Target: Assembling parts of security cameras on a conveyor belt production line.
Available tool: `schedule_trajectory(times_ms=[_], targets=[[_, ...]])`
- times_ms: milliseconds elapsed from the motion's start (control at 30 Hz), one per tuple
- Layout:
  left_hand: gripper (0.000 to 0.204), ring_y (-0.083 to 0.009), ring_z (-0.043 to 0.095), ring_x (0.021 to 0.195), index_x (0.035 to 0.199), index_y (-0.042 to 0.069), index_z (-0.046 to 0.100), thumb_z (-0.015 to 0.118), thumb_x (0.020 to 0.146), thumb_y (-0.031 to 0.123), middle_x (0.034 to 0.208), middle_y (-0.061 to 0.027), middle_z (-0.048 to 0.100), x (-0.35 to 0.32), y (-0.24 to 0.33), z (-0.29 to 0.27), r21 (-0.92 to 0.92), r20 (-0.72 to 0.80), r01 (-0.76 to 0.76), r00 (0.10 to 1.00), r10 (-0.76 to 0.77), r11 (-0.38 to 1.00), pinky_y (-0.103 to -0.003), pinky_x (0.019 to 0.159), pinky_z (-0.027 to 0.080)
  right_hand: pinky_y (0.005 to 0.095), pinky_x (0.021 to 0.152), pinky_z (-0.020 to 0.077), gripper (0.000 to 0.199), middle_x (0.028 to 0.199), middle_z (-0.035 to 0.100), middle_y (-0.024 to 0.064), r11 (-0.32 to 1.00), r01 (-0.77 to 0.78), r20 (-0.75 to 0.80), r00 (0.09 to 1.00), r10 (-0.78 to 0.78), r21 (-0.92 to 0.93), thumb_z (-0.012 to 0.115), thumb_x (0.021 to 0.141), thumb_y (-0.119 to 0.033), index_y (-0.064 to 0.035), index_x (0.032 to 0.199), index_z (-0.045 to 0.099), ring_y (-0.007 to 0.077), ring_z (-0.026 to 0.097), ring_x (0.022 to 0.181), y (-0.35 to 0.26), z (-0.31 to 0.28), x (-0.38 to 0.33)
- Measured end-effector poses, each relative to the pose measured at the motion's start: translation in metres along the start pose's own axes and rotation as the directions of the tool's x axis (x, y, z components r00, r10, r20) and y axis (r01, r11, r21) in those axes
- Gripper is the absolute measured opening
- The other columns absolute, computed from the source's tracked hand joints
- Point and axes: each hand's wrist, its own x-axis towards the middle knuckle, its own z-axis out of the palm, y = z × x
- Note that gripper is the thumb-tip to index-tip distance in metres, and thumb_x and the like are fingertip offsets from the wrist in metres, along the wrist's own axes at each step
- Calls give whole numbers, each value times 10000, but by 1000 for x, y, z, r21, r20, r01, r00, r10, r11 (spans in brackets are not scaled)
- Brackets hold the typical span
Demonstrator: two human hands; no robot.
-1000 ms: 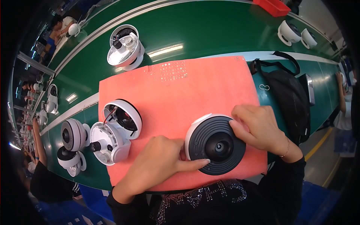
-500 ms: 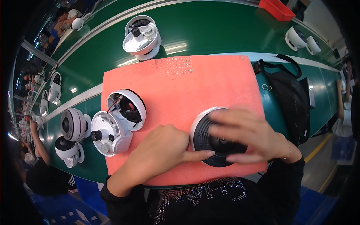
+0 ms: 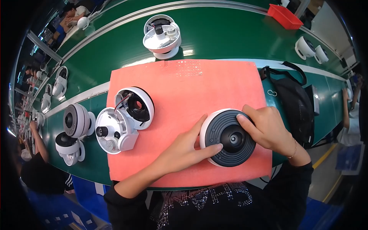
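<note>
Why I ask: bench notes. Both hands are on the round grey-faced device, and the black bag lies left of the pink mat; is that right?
No: the black bag lies right of the pink mat, as the head view shows. The left hand and right hand are on the round grey-faced device.

You have two hands, one left hand [image 3: 188, 149] and one right hand [image 3: 270, 128], with one round machine [image 3: 231, 138] between them. You have one pink mat [image 3: 176, 99]. Count two opened machines: the near opened machine [image 3: 124, 124] on your mat, and the far opened machine [image 3: 163, 40] past its top edge. On your left, near the mat, are two dark-faced machines [image 3: 78, 120]. Far off to your right are two white machines [image 3: 305, 48]. You also have one red bin [image 3: 285, 16], one black bag [image 3: 293, 103] and one bracelet [image 3: 293, 149]. The shiny dots [image 3: 191, 69] are too tiny to count.
</note>
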Motion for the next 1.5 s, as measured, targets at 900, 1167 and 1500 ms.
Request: schedule_trajectory(times_ms=[900,1167,1500], targets=[[803,-290,413,1158,1204,-6,189,754,665,181,1203,-230,373,-11,3,10,-211,-147,-194,975,165,958,-391,901,428,305,828,427,527,1002,568,139,682,-57,45,998,35,729,653,761,-291,-11,1139,414,212,552,971,-10,8,-3],[763,-348,504,1072,1151,-37,258,765,629,194,1155,-264,426,-21,25,-5,356,-240,-474,786,569,805,-413,832,478,297,788,451,692,934,597,130,753,334,-312,933,-180,567,834,520,-284,-2,1046,483,222,592,904,-27,-16,24],[800,-267,447,1127,1310,31,215,654,656,169,1187,-153,447,9,52,-47,-220,-626,-831,522,580,511,-380,968,354,375,885,425,896,1279,385,144,356,488,-444,873,-204,796,737,676,-264,-86,1359,185,230,452,1125,-49,-36,75]])
